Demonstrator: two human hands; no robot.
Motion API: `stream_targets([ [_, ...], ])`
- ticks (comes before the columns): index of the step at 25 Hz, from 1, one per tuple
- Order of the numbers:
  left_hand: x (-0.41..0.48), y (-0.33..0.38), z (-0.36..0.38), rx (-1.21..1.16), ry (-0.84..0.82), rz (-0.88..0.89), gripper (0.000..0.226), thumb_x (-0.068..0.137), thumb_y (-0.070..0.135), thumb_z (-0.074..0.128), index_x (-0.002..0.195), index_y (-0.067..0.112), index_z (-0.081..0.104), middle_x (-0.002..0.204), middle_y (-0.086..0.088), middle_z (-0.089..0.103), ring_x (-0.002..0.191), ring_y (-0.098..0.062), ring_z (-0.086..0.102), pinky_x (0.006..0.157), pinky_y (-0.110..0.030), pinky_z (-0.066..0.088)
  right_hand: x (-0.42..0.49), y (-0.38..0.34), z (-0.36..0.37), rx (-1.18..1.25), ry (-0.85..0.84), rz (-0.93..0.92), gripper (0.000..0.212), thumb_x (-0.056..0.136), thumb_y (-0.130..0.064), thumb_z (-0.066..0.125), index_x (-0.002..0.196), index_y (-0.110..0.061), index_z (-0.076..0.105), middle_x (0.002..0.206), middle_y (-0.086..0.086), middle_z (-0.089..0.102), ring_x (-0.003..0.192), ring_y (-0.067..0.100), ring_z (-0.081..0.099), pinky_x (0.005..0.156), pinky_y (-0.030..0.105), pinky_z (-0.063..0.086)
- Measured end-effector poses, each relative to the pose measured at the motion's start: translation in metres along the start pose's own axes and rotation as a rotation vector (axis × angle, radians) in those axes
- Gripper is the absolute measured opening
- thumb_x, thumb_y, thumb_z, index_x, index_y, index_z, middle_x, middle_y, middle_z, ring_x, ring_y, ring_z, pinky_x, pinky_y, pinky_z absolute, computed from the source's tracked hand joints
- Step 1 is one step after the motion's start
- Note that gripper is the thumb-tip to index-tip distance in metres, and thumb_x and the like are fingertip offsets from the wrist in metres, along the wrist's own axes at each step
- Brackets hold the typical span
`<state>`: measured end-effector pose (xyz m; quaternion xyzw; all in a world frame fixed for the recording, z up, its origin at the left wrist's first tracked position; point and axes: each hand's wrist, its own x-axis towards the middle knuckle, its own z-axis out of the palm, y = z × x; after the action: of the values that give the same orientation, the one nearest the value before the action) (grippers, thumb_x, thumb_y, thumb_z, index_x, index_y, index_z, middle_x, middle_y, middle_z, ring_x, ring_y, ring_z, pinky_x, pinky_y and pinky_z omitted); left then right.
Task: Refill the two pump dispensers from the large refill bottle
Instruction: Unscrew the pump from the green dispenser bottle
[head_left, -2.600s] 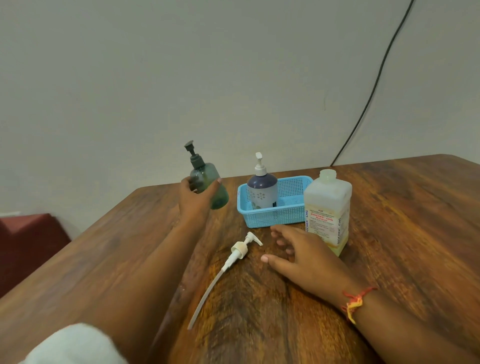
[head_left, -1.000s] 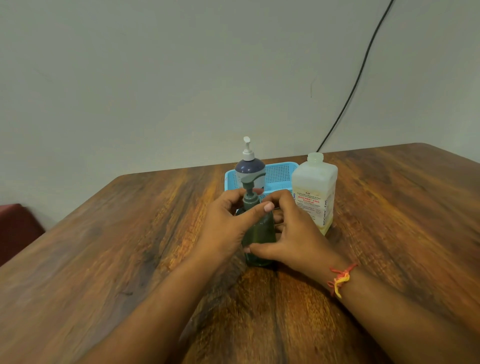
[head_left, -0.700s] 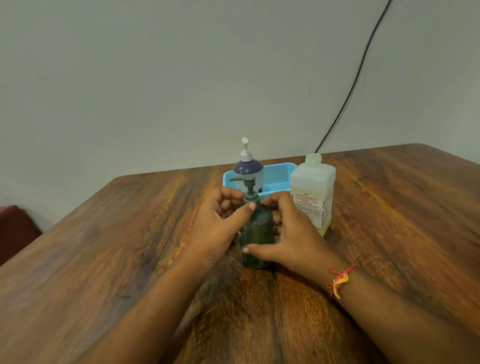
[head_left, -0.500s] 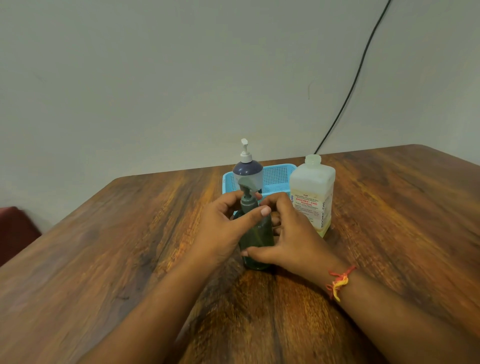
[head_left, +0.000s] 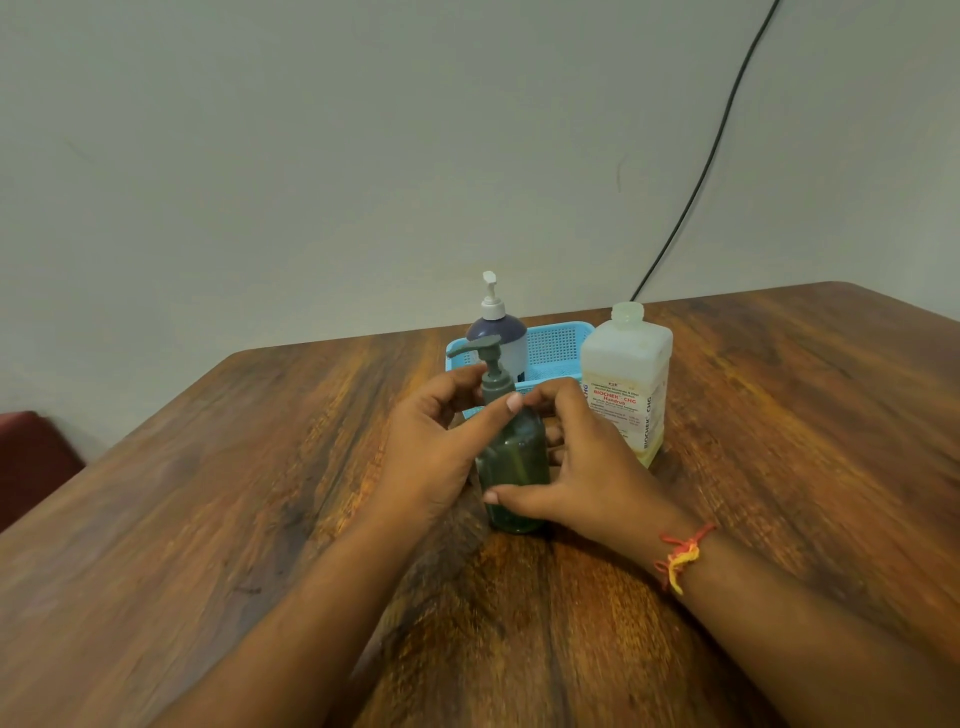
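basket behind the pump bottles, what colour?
Light blue basket, perforated walls; head view.

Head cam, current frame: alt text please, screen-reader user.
Two bare hands grip a dark green pump dispenser bottle standing on a wooden table: left hand at its pump collar, right hand around its body. Behind: a purple-topped white-pump dispenser in a blue plastic basket, and an uncapped translucent refill bottle.

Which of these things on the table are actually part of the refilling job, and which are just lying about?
Part of the job:
green pump dispenser, held by left hand and right hand
purple pump dispenser
large refill bottle

Just there:
blue basket
black cable
red seat
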<state>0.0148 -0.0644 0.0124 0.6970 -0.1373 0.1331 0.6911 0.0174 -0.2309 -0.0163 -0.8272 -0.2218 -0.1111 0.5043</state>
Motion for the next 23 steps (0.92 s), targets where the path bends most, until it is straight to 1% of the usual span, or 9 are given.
stream_targets([
  [2, 0.0, 0.004, 0.001, -0.04, 0.024, 0.022, 0.049, 0.071, 0.031, 0.08, 0.116, 0.012, 0.073, 0.112, -0.006, 0.077, 0.111, -0.022, 0.071, 0.087, -0.041, 0.062, 0.0, 0.0, 0.0, -0.003, 0.0, -0.006, 0.083, 0.061, -0.044, 0.093, 0.121, -0.043, 0.036, 0.127, -0.013, 0.054, 0.111, 0.011, 0.064, 0.087, 0.033, 0.061],
  [4, 0.002, 0.008, 0.0, -0.059, 0.057, 0.061, 0.047, 0.073, 0.033, 0.08, 0.113, 0.009, 0.074, 0.11, -0.011, 0.077, 0.11, -0.028, 0.071, 0.091, -0.049, 0.06, 0.0, 0.0, 0.001, -0.021, 0.001, -0.016, 0.082, 0.061, -0.044, 0.093, 0.119, -0.044, 0.035, 0.124, -0.014, 0.053, 0.109, 0.01, 0.065, 0.086, 0.033, 0.061],
  [6, 0.005, 0.014, -0.003, -0.092, 0.098, 0.095, 0.042, 0.073, 0.034, 0.08, 0.108, 0.011, 0.076, 0.108, -0.011, 0.077, 0.11, -0.031, 0.071, 0.095, -0.051, 0.057, 0.0, 0.001, 0.001, -0.042, -0.001, -0.02, 0.082, 0.061, -0.045, 0.093, 0.119, -0.045, 0.035, 0.124, -0.015, 0.053, 0.109, 0.009, 0.064, 0.088, 0.032, 0.061],
  [9, 0.011, 0.026, -0.014, -0.245, 0.157, 0.116, 0.025, 0.074, 0.028, 0.079, 0.097, 0.019, 0.079, 0.098, -0.002, 0.078, 0.103, -0.023, 0.071, 0.098, -0.048, 0.055, 0.001, 0.001, 0.0, -0.078, -0.016, -0.007, 0.084, 0.061, -0.049, 0.092, 0.122, -0.047, 0.034, 0.13, -0.013, 0.052, 0.115, 0.01, 0.061, 0.092, 0.031, 0.059],
  [12, 0.016, 0.037, -0.025, -0.393, 0.249, 0.121, 0.03, 0.077, 0.019, 0.075, 0.105, 0.009, 0.074, 0.096, 0.0, 0.077, 0.098, -0.014, 0.072, 0.094, -0.037, 0.058, 0.001, 0.002, 0.001, -0.104, -0.027, -0.016, 0.084, 0.061, -0.052, 0.091, 0.123, -0.048, 0.033, 0.135, -0.014, 0.05, 0.119, 0.009, 0.058, 0.095, 0.028, 0.057],
  [15, 0.022, 0.041, -0.034, -0.558, 0.334, 0.098, 0.037, 0.078, 0.017, 0.075, 0.111, 0.004, 0.068, 0.098, -0.005, 0.076, 0.096, -0.016, 0.072, 0.088, -0.032, 0.06, 0.0, 0.001, 0.001, -0.133, -0.024, -0.033, 0.084, 0.062, -0.054, 0.09, 0.121, -0.053, 0.031, 0.131, -0.019, 0.047, 0.119, 0.007, 0.056, 0.096, 0.022, 0.054],
  [19, 0.033, 0.038, -0.055, -0.746, 0.445, 0.014, 0.021, 0.088, 0.012, 0.072, 0.106, 0.008, 0.062, 0.095, -0.008, 0.073, 0.091, -0.018, 0.073, 0.084, -0.032, 0.061, 0.0, 0.001, -0.001, -0.14, -0.021, -0.027, 0.084, 0.062, -0.054, 0.09, 0.121, -0.054, 0.03, 0.132, -0.019, 0.047, 0.12, 0.006, 0.055, 0.097, 0.023, 0.054],
  [21, 0.033, 0.032, -0.061, -0.718, 0.438, -0.052, 0.018, 0.09, 0.013, 0.072, 0.103, 0.01, 0.061, 0.096, -0.007, 0.071, 0.09, -0.016, 0.072, 0.083, -0.031, 0.061, 0.0, 0.0, -0.002, -0.152, -0.022, -0.017, 0.083, 0.064, -0.054, 0.088, 0.124, -0.051, 0.03, 0.135, -0.017, 0.046, 0.12, 0.005, 0.053, 0.098, 0.021, 0.052],
  [23, 0.03, 0.02, -0.062, -0.455, 0.387, -0.177, 0.021, 0.089, 0.017, 0.073, 0.105, 0.009, 0.061, 0.1, -0.008, 0.07, 0.089, -0.016, 0.069, 0.08, -0.031, 0.06, 0.0, 0.001, -0.004, -0.174, -0.015, -0.005, 0.085, 0.066, -0.054, 0.087, 0.129, -0.048, 0.029, 0.139, -0.015, 0.046, 0.122, 0.005, 0.05, 0.099, 0.021, 0.05],
])
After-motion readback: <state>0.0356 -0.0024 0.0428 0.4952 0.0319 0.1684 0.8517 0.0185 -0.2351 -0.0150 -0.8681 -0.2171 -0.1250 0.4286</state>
